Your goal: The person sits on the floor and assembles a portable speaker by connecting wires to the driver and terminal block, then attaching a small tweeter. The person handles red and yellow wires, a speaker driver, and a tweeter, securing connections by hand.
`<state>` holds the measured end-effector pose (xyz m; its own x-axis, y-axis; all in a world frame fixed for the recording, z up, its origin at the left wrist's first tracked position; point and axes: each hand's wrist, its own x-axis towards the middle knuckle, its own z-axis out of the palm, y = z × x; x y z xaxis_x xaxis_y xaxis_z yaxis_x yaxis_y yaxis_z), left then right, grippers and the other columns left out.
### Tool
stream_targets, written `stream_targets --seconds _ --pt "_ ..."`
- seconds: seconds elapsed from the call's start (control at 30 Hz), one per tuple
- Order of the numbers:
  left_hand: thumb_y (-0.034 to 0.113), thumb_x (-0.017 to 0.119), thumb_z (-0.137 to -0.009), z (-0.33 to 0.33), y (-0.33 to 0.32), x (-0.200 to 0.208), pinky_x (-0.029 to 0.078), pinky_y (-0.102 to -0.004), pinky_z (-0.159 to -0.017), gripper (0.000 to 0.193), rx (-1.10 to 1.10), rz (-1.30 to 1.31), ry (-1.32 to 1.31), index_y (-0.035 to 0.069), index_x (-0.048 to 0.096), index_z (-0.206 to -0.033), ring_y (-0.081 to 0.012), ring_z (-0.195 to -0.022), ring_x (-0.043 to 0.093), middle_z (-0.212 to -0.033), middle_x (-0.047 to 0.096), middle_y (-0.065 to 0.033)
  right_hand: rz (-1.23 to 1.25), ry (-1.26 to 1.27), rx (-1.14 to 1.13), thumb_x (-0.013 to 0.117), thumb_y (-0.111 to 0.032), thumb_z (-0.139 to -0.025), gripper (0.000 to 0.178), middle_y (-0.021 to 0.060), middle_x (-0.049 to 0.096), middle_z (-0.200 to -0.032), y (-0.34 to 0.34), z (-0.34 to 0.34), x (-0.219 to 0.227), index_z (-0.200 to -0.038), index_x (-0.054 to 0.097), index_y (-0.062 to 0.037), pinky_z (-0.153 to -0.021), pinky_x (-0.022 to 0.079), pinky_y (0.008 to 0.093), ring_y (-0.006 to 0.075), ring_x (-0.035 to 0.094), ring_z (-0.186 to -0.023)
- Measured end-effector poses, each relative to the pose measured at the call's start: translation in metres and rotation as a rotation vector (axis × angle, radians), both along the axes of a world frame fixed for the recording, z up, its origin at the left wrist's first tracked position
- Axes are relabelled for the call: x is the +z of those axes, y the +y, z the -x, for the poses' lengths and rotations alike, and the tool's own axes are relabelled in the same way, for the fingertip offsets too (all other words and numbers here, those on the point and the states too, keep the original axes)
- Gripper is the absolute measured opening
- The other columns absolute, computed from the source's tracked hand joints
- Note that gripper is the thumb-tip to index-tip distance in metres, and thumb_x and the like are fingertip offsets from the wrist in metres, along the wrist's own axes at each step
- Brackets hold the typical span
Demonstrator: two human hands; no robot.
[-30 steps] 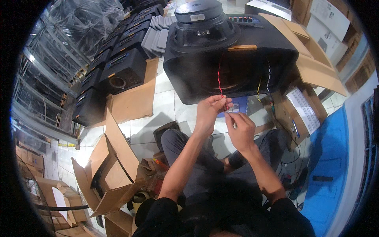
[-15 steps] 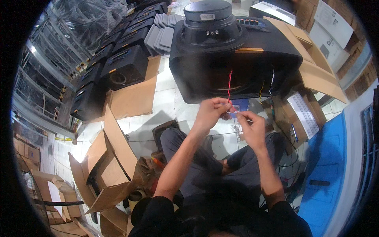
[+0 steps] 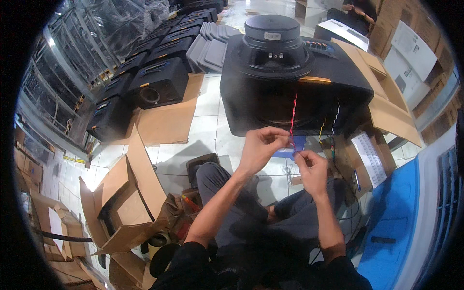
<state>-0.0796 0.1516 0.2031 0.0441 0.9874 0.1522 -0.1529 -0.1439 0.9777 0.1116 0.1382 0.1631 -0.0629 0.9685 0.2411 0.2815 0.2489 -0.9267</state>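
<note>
A red twisted wire (image 3: 293, 113) hangs out of the open front of a black speaker cabinet (image 3: 237, 108). My left hand (image 3: 265, 149) pinches this wire between thumb and fingers, below the cabinet's front edge. Just under and to the right, my right hand (image 3: 313, 170) is closed on the wire's lower end; the tip itself is hidden by the fingers. A large speaker driver (image 3: 271, 46) rests magnet-up on the cabinet. Farther right, a yellow-and-black twisted wire (image 3: 322, 130) and a white-and-black twisted wire (image 3: 335, 118) dangle from the same opening.
A blue sheet-like thing (image 3: 300, 143) lies on the tiles behind my hands. Cut cardboard (image 3: 130, 203) stands at the left, with several black speaker cabinets (image 3: 159, 84) beyond. At the right are a pen (image 3: 357, 180), a printed sheet (image 3: 369, 157) and a blue panel (image 3: 394, 212). Someone sits far back.
My hands have drawn slightly apart, the right one lower, and the red wire's lower part now runs between them. A pale strip seen between the fingers no longer shows. The view has shifted a little.
</note>
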Motion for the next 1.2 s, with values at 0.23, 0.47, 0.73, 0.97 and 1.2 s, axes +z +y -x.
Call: stream_targets --seconds 0.23,0.47,0.73,0.97,1.2 --pt "-0.001 0.069 -0.093 -0.001 0.012 0.027 0.055 -0.0268 -0.079 0.011 0.312 -0.405 0.039 -0.003 0.075 -0.102 -0.0120 -0.085 0.067 -0.097 0.074 -0.0084 -0.073 -0.048 0.181 0.069 -0.015 -0.098 0.020 0.0071 0.073 -0.089 0.003 0.008 0.082 -0.106 0.074 0.0028 -0.068 0.050 0.0249 0.0086 0.064 -0.076" --pt "0.019 0.066 -0.101 0.015 0.049 0.094 0.048 -0.0282 -0.059 0.025 0.501 -0.465 0.429 -0.002 0.075 -0.092 -0.0091 -0.058 0.059 -0.067 0.071 -0.0046 -0.780 -0.287 0.220 0.070 -0.008 -0.093 0.022 0.0127 0.074 -0.112 0.075 0.026 0.206 -0.114 0.075 -0.0041 -0.083 0.056 0.0328 0.0242 0.070 -0.098" --pt "0.022 0.068 -0.100 0.036 0.063 0.129 0.050 -0.0327 -0.063 0.026 0.428 -0.390 0.593 -0.002 0.076 -0.095 -0.0144 -0.060 0.062 -0.069 0.070 -0.0121 -0.986 -0.851 0.567 0.072 -0.006 -0.086 0.022 0.0120 0.073 -0.106 0.149 0.064 0.258 -0.108 0.076 -0.0050 -0.099 0.050 0.0407 0.0305 0.061 -0.112" --pt "0.019 0.075 -0.094 0.040 0.064 0.131 0.052 -0.0309 -0.065 0.023 0.389 -0.287 0.532 -0.002 0.078 -0.101 -0.0125 -0.066 0.065 -0.076 0.075 -0.0108 -1.140 -0.981 0.564 0.074 -0.007 -0.083 0.007 0.0101 0.069 -0.092 0.158 0.065 0.258 -0.089 0.072 -0.0038 -0.091 0.050 0.0423 0.0308 0.060 -0.099" --pt "0.019 0.081 -0.089 0.045 0.072 0.123 0.052 -0.0279 -0.064 0.023 0.399 -0.297 0.387 -0.002 0.080 -0.097 -0.0103 -0.067 0.065 -0.080 0.077 -0.0094 -1.192 -1.041 0.453 0.072 -0.002 -0.078 0.016 0.0101 0.066 -0.097 0.158 0.065 0.245 -0.094 0.070 -0.0042 -0.093 0.049 0.0409 0.0293 0.059 -0.101"
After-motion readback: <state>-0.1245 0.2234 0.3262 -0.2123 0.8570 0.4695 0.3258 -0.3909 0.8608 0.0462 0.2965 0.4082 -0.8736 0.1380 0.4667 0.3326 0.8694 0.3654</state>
